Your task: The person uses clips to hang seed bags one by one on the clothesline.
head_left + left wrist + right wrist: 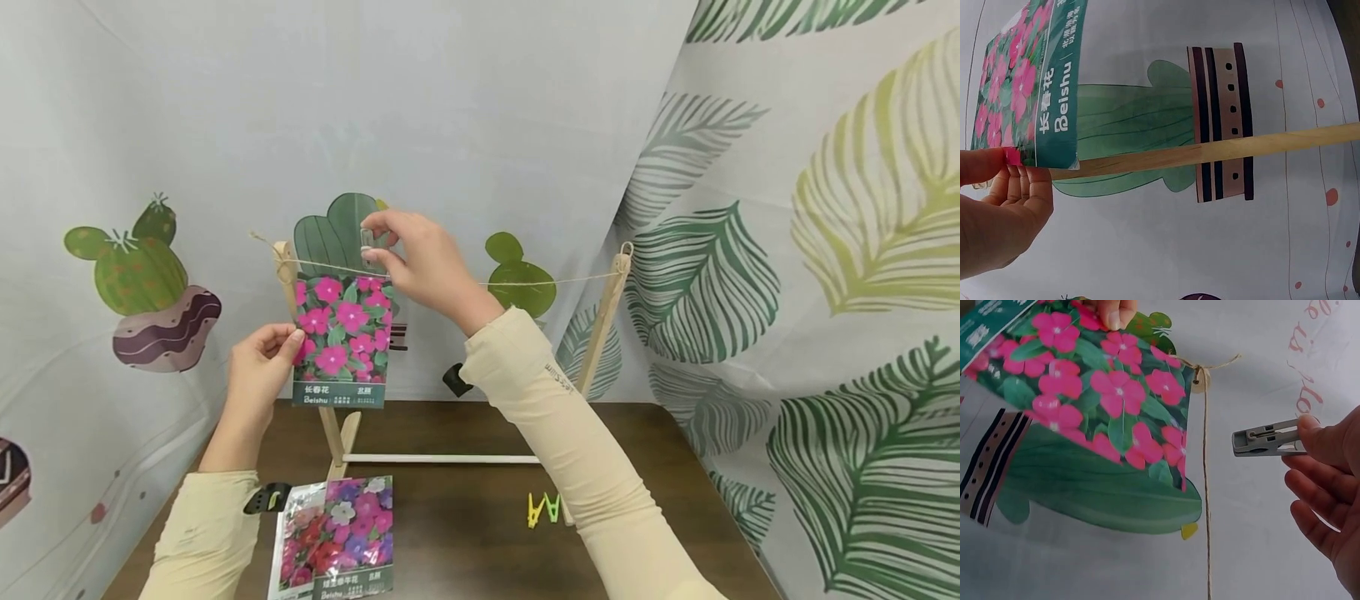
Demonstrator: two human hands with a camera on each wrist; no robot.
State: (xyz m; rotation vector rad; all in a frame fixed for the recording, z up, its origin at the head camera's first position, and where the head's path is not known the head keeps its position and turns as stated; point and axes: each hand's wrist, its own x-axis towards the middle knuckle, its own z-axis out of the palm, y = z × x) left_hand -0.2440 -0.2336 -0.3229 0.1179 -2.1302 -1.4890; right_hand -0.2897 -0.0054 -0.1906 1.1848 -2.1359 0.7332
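Observation:
My left hand (262, 362) pinches the left edge of a seed packet (341, 342) printed with pink flowers, between thumb and fingers. The packet hangs upright, its top edge close to a twine line (555, 282). Above the line, my right hand (423, 258) pinches a grey clothespin (367, 242) by its handle end. In the right wrist view the jaws of that clothespin (1266, 437) point toward the twine (1205, 456) and stand apart from it. The packet (1029, 87) covers part of a wooden post in the left wrist view.
Two wooden posts (602, 325) hold the twine, joined low down by a white rod (442, 458). More flower seed packets (356, 533) lie on the dark table (465, 517) at front left. A yellow clothespin (535, 510) and a green clothespin (552, 507) are near the right post.

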